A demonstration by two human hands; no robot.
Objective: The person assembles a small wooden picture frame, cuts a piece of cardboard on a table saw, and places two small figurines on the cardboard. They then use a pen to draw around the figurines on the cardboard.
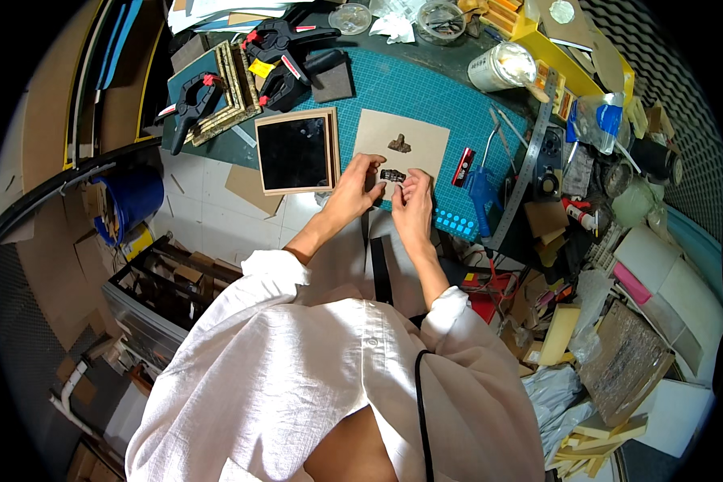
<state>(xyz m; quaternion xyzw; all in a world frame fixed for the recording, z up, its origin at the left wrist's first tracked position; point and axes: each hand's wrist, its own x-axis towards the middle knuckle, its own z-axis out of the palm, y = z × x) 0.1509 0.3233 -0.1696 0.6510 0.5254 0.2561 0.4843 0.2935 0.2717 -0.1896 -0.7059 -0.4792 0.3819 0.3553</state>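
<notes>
A small dark piece with pale marks [393, 175] is on a beige square board [428, 132] in front of me. Around its left side my left hand [352, 191] curves, thumb and index finger apart, the fingertips close to it. On the other side is my right hand [412, 209], fingers bent and thumb spread from them. Neither hand plainly grips the piece; whether a fingertip touches it is too small to tell. Just beyond lies a rough brown lump [399, 144] on the same board.
Under the board is a green cutting mat [386, 76]. Left of it sits a wooden-edged frame with a black panel [294, 155]; spring clamps [285, 40] lie beyond. To the right are a red lighter-sized object [463, 167], a blue glue gun [482, 193] and a metal ruler [526, 165].
</notes>
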